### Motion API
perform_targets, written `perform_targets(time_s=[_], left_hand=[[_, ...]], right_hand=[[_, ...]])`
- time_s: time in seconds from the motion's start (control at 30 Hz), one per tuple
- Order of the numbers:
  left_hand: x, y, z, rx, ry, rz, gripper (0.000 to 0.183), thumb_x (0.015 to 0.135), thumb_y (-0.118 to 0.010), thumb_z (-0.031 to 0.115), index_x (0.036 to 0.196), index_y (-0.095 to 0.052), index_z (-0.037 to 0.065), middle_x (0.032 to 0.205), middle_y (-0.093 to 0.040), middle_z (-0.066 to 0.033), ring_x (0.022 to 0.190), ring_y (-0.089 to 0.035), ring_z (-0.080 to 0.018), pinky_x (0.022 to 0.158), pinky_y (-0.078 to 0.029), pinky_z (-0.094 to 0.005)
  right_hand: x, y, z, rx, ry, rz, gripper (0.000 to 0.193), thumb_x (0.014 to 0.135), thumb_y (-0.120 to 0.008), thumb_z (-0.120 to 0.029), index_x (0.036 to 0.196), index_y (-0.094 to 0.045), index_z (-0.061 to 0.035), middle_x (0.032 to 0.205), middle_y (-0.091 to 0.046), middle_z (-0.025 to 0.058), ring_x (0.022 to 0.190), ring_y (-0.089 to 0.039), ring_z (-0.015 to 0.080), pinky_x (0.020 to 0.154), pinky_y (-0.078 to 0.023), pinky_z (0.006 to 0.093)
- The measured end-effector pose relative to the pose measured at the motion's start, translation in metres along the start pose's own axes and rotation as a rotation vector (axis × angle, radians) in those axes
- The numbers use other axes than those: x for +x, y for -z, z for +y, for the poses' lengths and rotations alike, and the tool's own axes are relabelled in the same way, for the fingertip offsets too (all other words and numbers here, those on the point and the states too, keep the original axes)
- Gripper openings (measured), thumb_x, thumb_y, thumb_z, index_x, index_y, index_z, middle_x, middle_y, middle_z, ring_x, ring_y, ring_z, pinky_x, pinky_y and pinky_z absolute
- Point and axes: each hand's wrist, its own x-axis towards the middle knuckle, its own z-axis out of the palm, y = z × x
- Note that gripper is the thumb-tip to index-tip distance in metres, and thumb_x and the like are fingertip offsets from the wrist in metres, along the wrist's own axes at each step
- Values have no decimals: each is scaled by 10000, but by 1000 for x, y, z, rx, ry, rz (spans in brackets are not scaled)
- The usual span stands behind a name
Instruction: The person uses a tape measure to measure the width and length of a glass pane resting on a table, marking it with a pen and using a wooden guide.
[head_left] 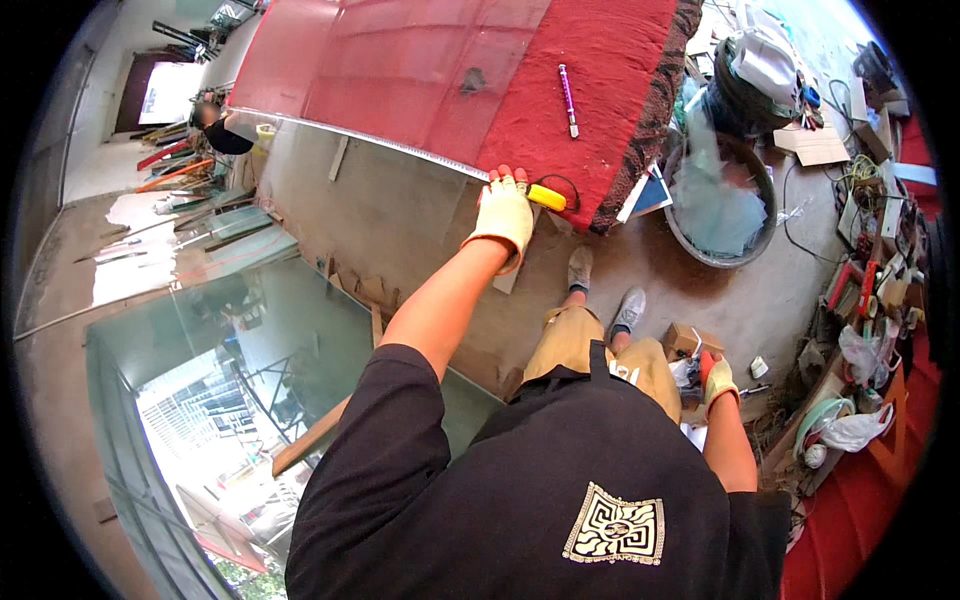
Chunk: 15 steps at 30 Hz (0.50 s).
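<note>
My left hand [503,218], in a cream glove with red fingertips, grips the tape measure at the near edge of a red-covered table [620,70]. The yellow case of the tape measure [547,197] sits just right of the fingers, with a dark strap loop. Its pale blade runs leftward along the edge of a clear glass sheet [410,75] lying on the red cloth. A purple marker-like stick [568,100] lies on the cloth farther back. Low beside my right leg hangs my right hand [718,380], gloved alike; its fingers look loosely apart, partly hidden, with nothing visible in them.
A round tub [735,255] of glass scraps stands right of the table. Tools and bags clutter a shelf [860,330] along the right. Large glass panes [330,290] lean at my left, near a wooden strip [310,438]. Another person [225,132] is far left. A small cardboard box [690,340] sits near my feet.
</note>
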Motion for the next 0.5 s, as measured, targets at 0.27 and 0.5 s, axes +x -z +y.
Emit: perform_targets(time_s=[0.27, 0.5], left_hand=[[-5, 36, 7, -7, -22, -43, 627, 1081, -344, 175, 1690, -316, 31, 1709, -363, -282, 1575, -381, -451, 1265, -364, -511], [2, -4, -12, -12, -53, 37, 755, 1012, -605, 262, 1681, -332, 43, 1694, -377, -270, 1553, -407, -443, 1235, -401, -506]], right_hand=[[5, -31, -79, 57, 160, -22, 463, 1057, -585, -381, 1315, -719, -20, 1175, -780, 209, 1103, -728, 314, 986, -544, 431], [-40, -28, -113, 45, 128, -109, 487, 1028, -561, -423, 1327, -723, -75, 1328, -727, 225, 1272, -666, 427, 1096, -513, 457]])
